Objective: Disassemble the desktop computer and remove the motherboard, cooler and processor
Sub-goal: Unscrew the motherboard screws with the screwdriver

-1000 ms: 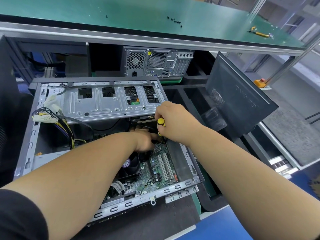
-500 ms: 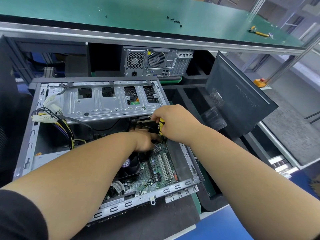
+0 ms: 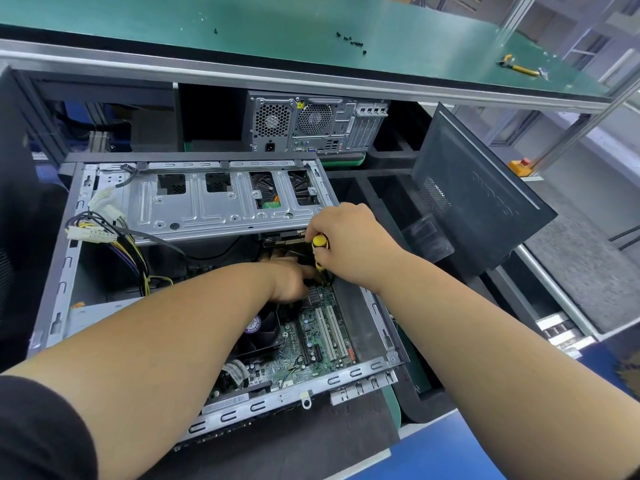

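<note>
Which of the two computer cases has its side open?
The near case, where both hands work: its motherboard lies exposed. The far case under the green bench stands upright and closed, rear facing us.

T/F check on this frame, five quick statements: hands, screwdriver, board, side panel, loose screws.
1. The right hand grips a yellow-and-black screwdriver. True.
2. The motherboard is already out of the case. False: it sits inside the open case.
3. The left hand rests on the bench. False: it reaches into the case, by the screwdriver tip.
4. The side panel leans tilted to the right of the case. True.
5. Loose screws lie inside the case. False: they lie on the green bench above.
</note>
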Tool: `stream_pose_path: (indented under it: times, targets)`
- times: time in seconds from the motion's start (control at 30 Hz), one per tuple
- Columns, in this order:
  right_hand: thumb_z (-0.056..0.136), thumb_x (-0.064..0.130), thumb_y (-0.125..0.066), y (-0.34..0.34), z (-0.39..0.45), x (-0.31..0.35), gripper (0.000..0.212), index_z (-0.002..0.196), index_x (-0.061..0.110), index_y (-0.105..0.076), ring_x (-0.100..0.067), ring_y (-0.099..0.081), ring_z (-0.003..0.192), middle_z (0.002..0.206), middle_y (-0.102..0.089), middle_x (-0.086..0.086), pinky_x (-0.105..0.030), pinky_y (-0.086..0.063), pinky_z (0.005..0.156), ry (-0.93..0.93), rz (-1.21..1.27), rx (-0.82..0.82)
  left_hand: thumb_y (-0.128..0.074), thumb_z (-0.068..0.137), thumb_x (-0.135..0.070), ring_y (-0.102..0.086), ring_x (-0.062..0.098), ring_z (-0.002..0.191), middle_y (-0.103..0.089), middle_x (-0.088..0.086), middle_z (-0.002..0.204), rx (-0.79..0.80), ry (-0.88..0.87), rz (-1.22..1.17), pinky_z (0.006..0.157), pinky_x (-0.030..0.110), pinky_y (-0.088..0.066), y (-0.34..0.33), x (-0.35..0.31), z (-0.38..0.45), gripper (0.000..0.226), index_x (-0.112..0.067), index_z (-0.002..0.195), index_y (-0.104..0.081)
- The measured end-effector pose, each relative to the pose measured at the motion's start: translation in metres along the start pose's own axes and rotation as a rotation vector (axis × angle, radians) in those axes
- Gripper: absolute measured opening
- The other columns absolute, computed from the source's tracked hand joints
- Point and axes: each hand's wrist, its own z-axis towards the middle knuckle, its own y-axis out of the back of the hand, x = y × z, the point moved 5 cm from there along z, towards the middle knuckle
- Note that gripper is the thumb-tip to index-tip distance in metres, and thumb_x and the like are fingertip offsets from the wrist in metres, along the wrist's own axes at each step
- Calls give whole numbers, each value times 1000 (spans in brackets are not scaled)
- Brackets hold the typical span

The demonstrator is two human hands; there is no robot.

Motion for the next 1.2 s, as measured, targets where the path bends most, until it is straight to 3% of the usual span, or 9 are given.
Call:
stream_pose_path:
  times: [0.1, 0.2, 0.27, 0.4, 0.67, 0.8, 0.9, 1.03, 1.2]
  targets:
    - [83, 13, -58, 0, 0, -2, 23, 101, 24, -68, -21, -57, 103, 111, -62, 4, -33, -38, 99, -20, 55, 22, -46, 92, -33, -11, 40, 145, -20, 8, 158, -4, -6, -13, 117, 54, -11, 1, 0, -1, 55, -56, 140, -33]
    - [88, 28, -65, -1, 1, -1, 7, 92, 23, -68, -20, -59, 93, 102, -63, 4, -35, -42, 94, -6, 51, 16, -46, 91, -33, -14, 38, 144, -20, 5, 158, -12, -21, -7, 116, 54, -14, 1, 0, -1, 55, -54, 141, -34]
    - [92, 34, -64, -2, 3, -1, 13, 92, 22, -67, -21, -60, 91, 101, -64, 2, -36, -45, 90, -3, 36, 34, -46, 91, -33, -15, 38, 144, -21, 5, 157, -13, -24, -12, 116, 53, -15, 1, -1, -2, 56, -55, 141, -33]
    - [89, 23, -63, -2, 1, -3, 19, 108, 20, -63, -22, -56, 102, 113, -60, 0, -31, -40, 91, 4, 59, 11, -46, 92, -34, -21, 38, 141, -28, 9, 151, -30, -19, 6, 116, 51, -18, 2, -2, -2, 55, -54, 141, -35]
    - [85, 5, -53, -2, 1, -1, 39, 109, 32, -68, -20, -48, 112, 118, -60, 9, -40, -32, 102, 27, -68, 58, -49, 90, -35, -21, 39, 142, -27, 10, 153, -50, -11, 0, 114, 51, -18, 0, 0, 2, 56, -50, 142, -34]
    - [92, 25, -59, -8, 0, -3, 14, 104, 26, -66, -17, -55, 108, 112, -61, 8, -36, -33, 100, 49, 21, 72, -53, 88, -35, -26, 40, 139, -30, 14, 152, -62, 8, -3, 112, 50, -23, 1, 0, 4, 67, -35, 148, -25]
    - [97, 38, -56, -11, 2, -4, 17, 103, 25, -63, -18, -57, 104, 111, -61, 6, -36, -33, 100, 45, -26, 85, -53, 88, -36, -26, 39, 140, -29, 12, 153, -62, 3, -10, 112, 51, -22, 1, 2, 6, 70, -36, 149, -21]
    - [99, 31, -52, -12, 2, -4, 24, 121, 23, -58, -20, -55, 112, 120, -61, 4, -39, -32, 103, 65, -100, 99, -53, 88, -37, -25, 39, 140, -30, 13, 152, -64, 20, 4, 112, 51, -20, 0, 2, 7, 69, -35, 150, -22]
    - [92, 13, -50, -10, 0, -1, 34, 123, 24, -59, -20, -51, 117, 121, -62, 4, -38, -31, 102, 68, -83, 125, -54, 88, -36, -26, 39, 140, -31, 14, 152, -70, 25, 3, 113, 51, -20, 1, 1, 6, 66, -31, 148, -28]
